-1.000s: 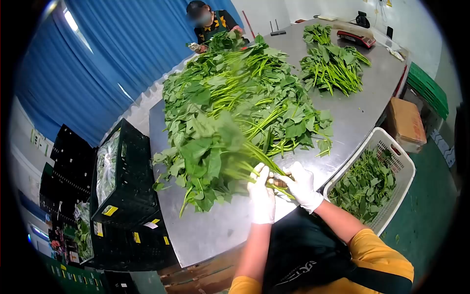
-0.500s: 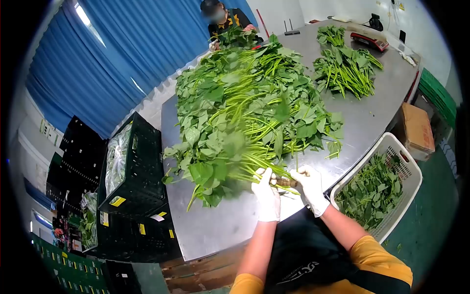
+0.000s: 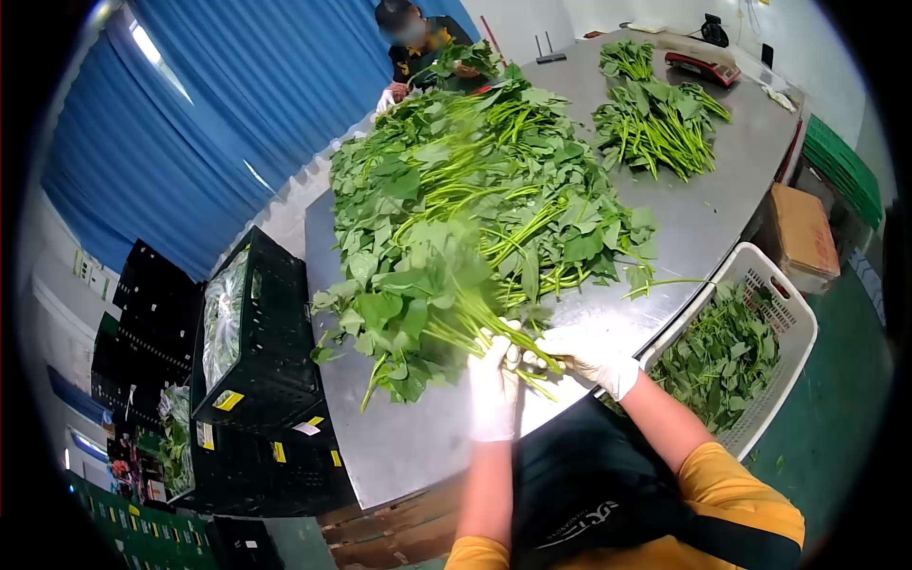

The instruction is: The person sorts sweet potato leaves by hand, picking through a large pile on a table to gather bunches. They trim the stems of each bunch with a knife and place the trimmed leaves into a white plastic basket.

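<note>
Both gloved hands met at six o'clock on the steel table. The left hand wrapped the stems of a leafy bunch, whose leaves fanned out toward nine o'clock. The right hand pinched the stem ends just beside it. The big heap of greens lay at twelve o'clock, with a smaller pile at one o'clock. A white basket of leaves sat at four o'clock, black crates at eight. Another person worked at the far end.
</note>
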